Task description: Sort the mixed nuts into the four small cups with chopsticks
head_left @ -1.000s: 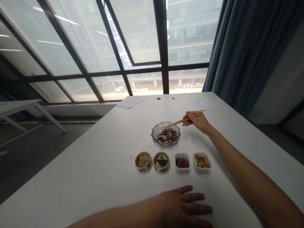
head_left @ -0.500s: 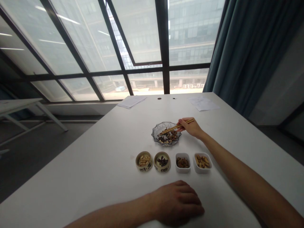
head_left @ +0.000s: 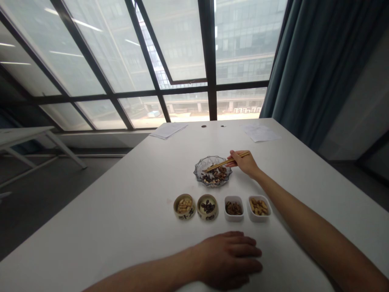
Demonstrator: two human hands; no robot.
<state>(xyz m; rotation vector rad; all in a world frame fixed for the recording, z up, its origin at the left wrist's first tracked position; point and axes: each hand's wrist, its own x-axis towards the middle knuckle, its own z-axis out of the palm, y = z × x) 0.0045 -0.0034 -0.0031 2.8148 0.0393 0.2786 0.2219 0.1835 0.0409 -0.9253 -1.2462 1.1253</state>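
Note:
Wrapped round a pair of wooden chopsticks, my right hand is at the right rim of a clear scalloped glass bowl. The chopstick tips are over the mixed dark and brown pieces inside; whether they pinch one cannot be made out. My left hand lies flat on the table, fingers apart, holding nothing. Between the hands stand two round patterned bowls, one with peanuts, one with dark pieces, and two white square dishes, with thin brown pieces and yellowish-brown pieces.
On the white table, papers lie at the far left and far right. Two small dark round spots show near the far edge. Windows and a blue curtain are behind; another table stands at left.
The fingers of my left hand have spread and stretched out on the table. My right hand and the chopsticks have barely moved.

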